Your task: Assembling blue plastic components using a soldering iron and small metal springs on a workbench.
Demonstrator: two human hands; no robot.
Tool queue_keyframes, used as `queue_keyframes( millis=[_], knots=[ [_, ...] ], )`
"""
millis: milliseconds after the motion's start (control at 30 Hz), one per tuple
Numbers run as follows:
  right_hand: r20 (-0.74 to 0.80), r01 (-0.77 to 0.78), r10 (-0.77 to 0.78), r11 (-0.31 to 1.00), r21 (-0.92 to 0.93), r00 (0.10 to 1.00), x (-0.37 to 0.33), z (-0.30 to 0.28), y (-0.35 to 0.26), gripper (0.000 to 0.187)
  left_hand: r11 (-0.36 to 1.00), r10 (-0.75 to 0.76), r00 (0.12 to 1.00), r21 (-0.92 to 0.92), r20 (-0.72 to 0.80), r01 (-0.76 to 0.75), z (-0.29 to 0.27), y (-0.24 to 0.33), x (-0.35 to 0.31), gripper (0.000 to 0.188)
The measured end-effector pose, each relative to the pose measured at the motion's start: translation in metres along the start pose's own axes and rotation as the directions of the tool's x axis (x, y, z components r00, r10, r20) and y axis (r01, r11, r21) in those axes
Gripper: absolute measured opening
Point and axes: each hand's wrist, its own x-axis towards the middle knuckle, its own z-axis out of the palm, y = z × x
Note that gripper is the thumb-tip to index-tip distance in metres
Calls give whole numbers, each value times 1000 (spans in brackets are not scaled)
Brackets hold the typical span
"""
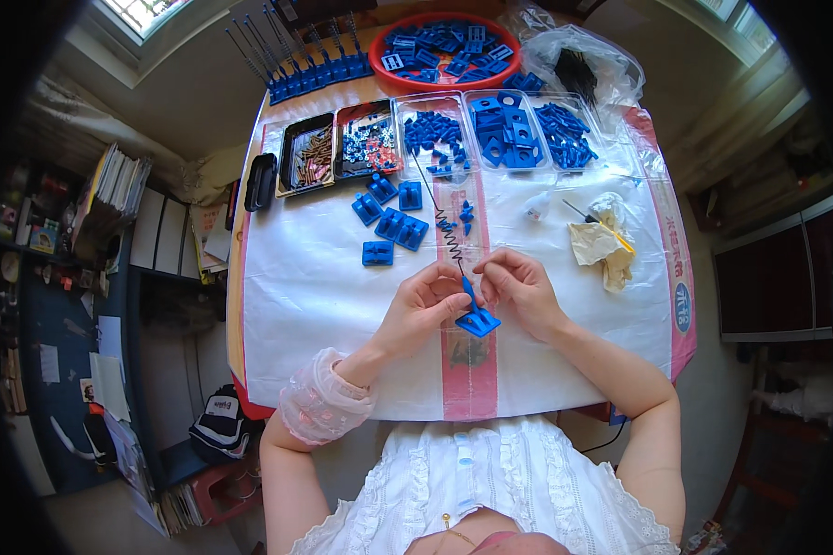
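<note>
Near the table's front edge, my left hand (429, 301) grips a blue plastic piece (478, 322) with a flat square base and a narrow stem. From the stem's top a black coiled spring wire (450, 242) runs up and away, ending in a long straight tip. My right hand (520, 285) is closed beside the stem, its thumb and forefinger pinched together; what they hold, if anything, is too small to make out. Several blue base pieces (400, 228) lie beyond my left hand. A few small blue parts (466, 218) lie beside the coil.
Behind stand a tray of brown screws (313, 153), a tray of small metal parts (368, 139), and see-through trays of blue parts (507, 129). A red basin (376, 57) holds more. Finished-looking spring pieces (319, 76) stand back left. Crumpled paper (603, 248) and a screwdriver (579, 211) lie right.
</note>
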Motion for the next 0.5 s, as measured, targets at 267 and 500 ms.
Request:
queue_keyframes(
  millis=[267,500],
  knots=[
    [-58,197,-208,969,-149,977,0,9,-11,9,999,-40,999,8,-8,41,-3,1,0,24],
    [66,171,-162,967,-188,985,-9,-1,-36,14,998,55,998,-11,1,-55,-8,-4,1,22]
  ],
)
